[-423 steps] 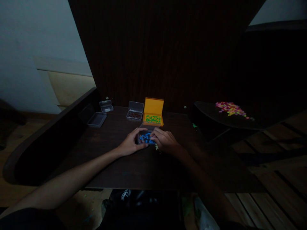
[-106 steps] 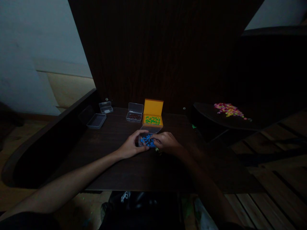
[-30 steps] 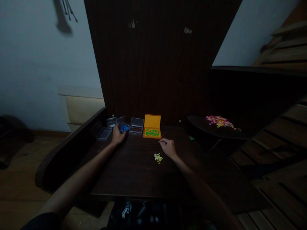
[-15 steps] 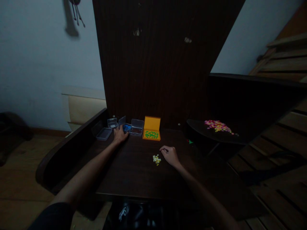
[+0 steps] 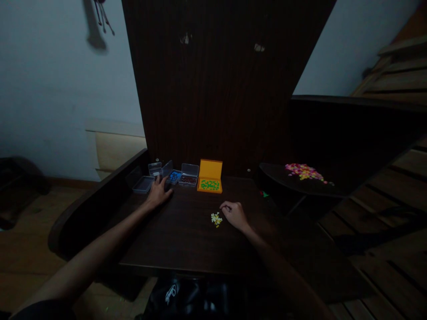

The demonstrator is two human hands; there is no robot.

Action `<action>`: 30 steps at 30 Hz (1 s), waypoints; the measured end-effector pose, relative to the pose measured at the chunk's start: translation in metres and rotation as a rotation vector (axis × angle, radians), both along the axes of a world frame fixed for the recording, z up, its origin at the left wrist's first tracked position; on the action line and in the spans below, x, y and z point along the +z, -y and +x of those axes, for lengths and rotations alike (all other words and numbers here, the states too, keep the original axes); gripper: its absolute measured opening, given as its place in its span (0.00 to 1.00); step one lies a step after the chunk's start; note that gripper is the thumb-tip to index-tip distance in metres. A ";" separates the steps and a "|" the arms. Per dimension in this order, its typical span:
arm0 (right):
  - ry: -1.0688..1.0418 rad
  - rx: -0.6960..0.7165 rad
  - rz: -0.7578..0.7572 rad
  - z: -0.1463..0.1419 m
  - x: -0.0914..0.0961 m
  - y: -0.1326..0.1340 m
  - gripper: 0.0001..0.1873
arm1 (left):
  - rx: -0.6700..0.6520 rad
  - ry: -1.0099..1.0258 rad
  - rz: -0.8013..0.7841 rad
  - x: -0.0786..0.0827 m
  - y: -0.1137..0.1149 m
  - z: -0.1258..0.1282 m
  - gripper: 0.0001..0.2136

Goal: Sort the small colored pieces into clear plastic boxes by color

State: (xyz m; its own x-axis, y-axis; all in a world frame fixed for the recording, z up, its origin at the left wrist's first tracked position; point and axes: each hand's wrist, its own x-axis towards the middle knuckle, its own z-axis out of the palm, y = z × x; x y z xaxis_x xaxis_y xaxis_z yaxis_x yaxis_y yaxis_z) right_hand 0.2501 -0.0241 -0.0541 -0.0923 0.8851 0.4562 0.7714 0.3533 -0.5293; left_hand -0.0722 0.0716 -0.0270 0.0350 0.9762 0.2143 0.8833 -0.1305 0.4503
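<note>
My left hand (image 5: 158,194) is open with fingers spread at the front of the small clear plastic boxes. Its fingertips hide part of the clear box with something whitish in it (image 5: 156,170). On its left is an open clear box (image 5: 143,185); to the right stands a lidded clear box of blue pieces (image 5: 174,177). My right hand (image 5: 235,216) rests on the tabletop with its fingers curled in, so anything inside them is hidden. Beside those fingers lies a loose pile of small yellow and white pieces (image 5: 216,219).
A clear box of dark reddish pieces (image 5: 188,179) and an open orange box of green pieces (image 5: 210,185) stand along the back panel. Pink and yellow pieces (image 5: 305,171) are heaped on a curved side shelf (image 5: 278,178). A raised wooden side (image 5: 96,198) bounds the left.
My left hand has drawn back to the left, away from the blue pieces, and its fingers have spread. My right hand stays beside the yellow and white pile.
</note>
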 end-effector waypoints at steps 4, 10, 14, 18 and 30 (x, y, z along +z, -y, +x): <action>0.048 0.015 -0.001 -0.002 0.001 0.003 0.13 | -0.049 -0.053 0.207 0.005 0.012 -0.015 0.21; 0.168 0.012 -0.001 -0.004 0.002 0.005 0.13 | 0.085 -0.295 0.244 0.035 -0.015 -0.033 0.17; 0.209 0.012 -0.022 -0.004 0.003 0.005 0.13 | 0.078 -0.368 0.084 0.048 -0.044 -0.039 0.13; 0.227 0.012 -0.020 -0.004 0.003 0.006 0.12 | 0.110 -0.364 -0.036 0.049 -0.065 -0.041 0.11; 0.234 0.033 -0.017 -0.005 0.003 0.006 0.13 | 0.132 -0.282 -0.029 0.047 -0.071 -0.034 0.09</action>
State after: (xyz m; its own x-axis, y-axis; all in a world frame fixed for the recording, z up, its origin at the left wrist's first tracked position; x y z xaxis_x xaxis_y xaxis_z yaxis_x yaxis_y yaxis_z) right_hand 0.2450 -0.0297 -0.0511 -0.2223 0.8872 0.4043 0.8620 0.3726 -0.3438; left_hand -0.1064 0.1428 0.0195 -0.0379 0.9818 0.1861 0.9824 0.0025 0.1867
